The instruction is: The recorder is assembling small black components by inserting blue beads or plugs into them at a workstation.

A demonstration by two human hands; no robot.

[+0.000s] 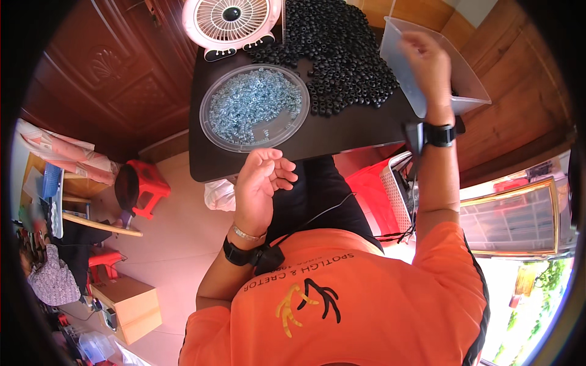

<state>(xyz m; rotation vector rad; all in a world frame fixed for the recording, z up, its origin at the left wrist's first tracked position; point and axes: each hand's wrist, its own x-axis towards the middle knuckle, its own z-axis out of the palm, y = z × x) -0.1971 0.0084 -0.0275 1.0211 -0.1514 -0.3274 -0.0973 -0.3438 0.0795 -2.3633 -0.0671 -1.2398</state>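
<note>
My left hand (261, 182) is raised in front of the table's near edge, its fingers loosely bent and apart, with nothing seen in them. Just beyond it, a round clear plastic tray (215, 135) holds many small, shiny, pale blue ring-like pieces (250, 100). My right hand (429, 61) is over a translucent plastic bin (470, 88) at the table's right end. Its fingers are smeared by motion, so what they hold, if anything, does not show. A wide heap of small black ring-like pieces (342, 55) lies between the tray and the bin.
A pink and white fan (232, 21) stands at the back left of the dark table (213, 165). A red stool (149, 186) and a cardboard box (131, 308) are on the floor to the left. Under the table's right side is a white basket (397, 195).
</note>
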